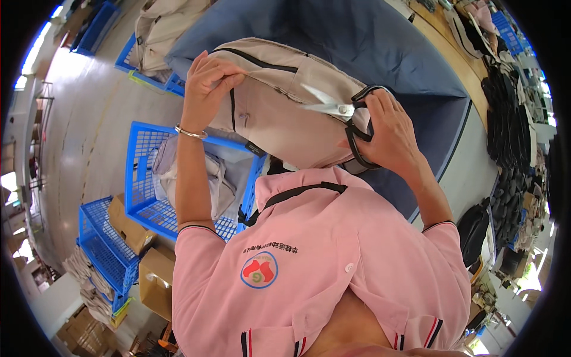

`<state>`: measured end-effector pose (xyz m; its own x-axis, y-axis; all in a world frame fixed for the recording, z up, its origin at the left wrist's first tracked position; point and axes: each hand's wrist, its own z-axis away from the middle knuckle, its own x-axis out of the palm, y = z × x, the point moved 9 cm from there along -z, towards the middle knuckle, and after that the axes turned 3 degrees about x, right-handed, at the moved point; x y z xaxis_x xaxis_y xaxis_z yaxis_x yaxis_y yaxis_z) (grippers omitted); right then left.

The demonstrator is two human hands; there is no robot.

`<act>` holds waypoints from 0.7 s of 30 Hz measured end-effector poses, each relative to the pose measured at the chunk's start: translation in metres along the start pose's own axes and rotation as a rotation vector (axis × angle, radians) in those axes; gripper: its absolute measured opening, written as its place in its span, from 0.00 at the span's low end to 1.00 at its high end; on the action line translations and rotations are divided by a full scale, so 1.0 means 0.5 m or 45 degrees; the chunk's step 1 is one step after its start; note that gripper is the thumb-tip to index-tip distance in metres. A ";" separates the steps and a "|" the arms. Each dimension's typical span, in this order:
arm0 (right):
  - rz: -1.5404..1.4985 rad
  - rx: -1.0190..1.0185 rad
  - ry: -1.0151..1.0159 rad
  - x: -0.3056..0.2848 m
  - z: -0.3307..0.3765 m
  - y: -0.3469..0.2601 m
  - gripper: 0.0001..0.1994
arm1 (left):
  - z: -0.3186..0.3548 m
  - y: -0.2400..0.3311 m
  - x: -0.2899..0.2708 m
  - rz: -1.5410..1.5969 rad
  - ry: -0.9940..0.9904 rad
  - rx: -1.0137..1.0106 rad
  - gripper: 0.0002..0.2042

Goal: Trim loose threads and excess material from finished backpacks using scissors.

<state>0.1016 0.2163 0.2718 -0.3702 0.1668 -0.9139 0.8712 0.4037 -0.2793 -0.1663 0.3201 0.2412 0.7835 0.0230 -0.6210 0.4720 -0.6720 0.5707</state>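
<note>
A beige fabric backpack (279,131) with black zips lies in front of me, partly over a dark blue cloth surface. At its left upper edge my left hand (211,80) pinches the fabric between thumb and fingers. My right hand (386,128) grips a pair of scissors (342,110) by the black handles. The silver blades are spread apart above the bag's right part and point left. A small tuft of thread (244,116) shows on the bag's front panel. Whether the blades touch the cloth I cannot tell.
On the left stands a blue plastic crate (140,190) holding pale bags, with another blue crate (104,238) and cardboard boxes (156,282) behind it. A third crate (125,56) with beige bags is at the far left. Dark blue cloth (416,53) spreads beyond the backpack; black goods (502,113) hang at right.
</note>
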 end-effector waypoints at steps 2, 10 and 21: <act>0.089 -0.010 0.024 0.011 0.013 0.001 0.28 | -0.009 -0.002 0.008 0.011 -0.019 0.017 0.02; 0.408 0.061 0.147 0.038 0.013 -0.006 0.30 | -0.018 -0.018 0.034 0.112 -0.045 0.035 0.03; 0.448 0.063 0.191 0.048 0.018 -0.008 0.28 | -0.012 -0.032 0.044 0.164 -0.047 0.023 0.03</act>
<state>0.0921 0.2106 0.2484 -0.0853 0.4184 -0.9042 0.9666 0.2550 0.0268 -0.1542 0.3359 0.2214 0.8214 -0.0915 -0.5629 0.3610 -0.6808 0.6374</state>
